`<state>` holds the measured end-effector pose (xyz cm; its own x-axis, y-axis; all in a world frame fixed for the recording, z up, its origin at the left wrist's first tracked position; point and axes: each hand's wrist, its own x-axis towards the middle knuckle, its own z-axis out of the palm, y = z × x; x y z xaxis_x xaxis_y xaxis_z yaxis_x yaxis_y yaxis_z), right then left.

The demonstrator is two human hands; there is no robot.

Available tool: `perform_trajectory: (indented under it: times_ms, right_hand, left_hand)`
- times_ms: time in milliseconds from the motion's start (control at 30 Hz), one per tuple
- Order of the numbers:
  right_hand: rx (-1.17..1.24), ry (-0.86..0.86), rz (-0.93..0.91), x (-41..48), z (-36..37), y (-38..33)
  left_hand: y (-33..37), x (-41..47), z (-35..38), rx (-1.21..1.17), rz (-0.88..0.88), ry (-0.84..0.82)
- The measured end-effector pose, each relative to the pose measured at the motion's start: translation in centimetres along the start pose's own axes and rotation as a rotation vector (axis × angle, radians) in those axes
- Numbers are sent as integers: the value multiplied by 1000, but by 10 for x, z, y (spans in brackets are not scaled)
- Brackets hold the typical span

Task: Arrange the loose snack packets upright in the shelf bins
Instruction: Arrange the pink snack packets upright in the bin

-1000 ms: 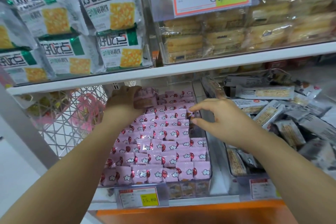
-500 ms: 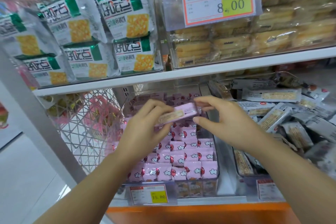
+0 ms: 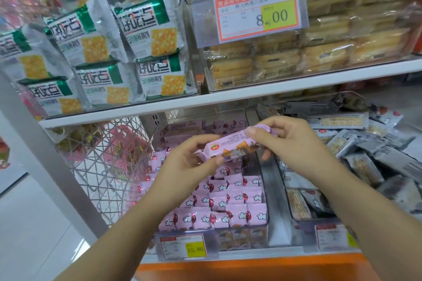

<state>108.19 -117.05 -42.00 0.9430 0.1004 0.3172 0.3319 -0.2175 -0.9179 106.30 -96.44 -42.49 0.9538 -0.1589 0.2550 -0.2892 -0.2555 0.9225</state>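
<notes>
I hold one pink snack packet (image 3: 230, 147) lengthwise in the air above the clear bin (image 3: 242, 238) on the lower shelf. My left hand (image 3: 189, 162) pinches its left end and my right hand (image 3: 287, 141) pinches its right end. Below it, the bin holds several rows of pink packets (image 3: 223, 201) standing upright, with a few lying loose at the back (image 3: 182, 131).
To the right, a second bin holds grey packets (image 3: 365, 155) piled loosely. A wire basket (image 3: 102, 166) stands left of the pink bin. The shelf above (image 3: 228, 99) carries green-and-white cracker bags (image 3: 146, 29) and clear-wrapped biscuits (image 3: 319, 52). An orange shelf edge (image 3: 251, 267) runs below.
My left hand lifted a pink packet from the back of the bin, my right hand took its other end, and both raised it and turned it face up.
</notes>
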Motion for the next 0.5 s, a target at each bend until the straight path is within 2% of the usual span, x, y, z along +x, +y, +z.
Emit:
perform_trajectory:
  times_ms: [67,233,367,433,500]
  right_hand:
    - [-12,-3,-37,-1,0,-2]
    - [61,-20,-20,0,-4,-1]
    - [-54,-7,-5,-1,-4,2]
    - [-146,5,-20,-1,-4,4]
    - [-309,-23,-36,-1,-5,6]
  left_hand:
    - [-2,1,0,-40,-33,47]
    - [-4,5,2,-174,-107,30]
    - [5,12,3,-423,-61,250]
    - [5,15,-1,-284,-25,339]
    - [2,19,-1,-6,14,345]
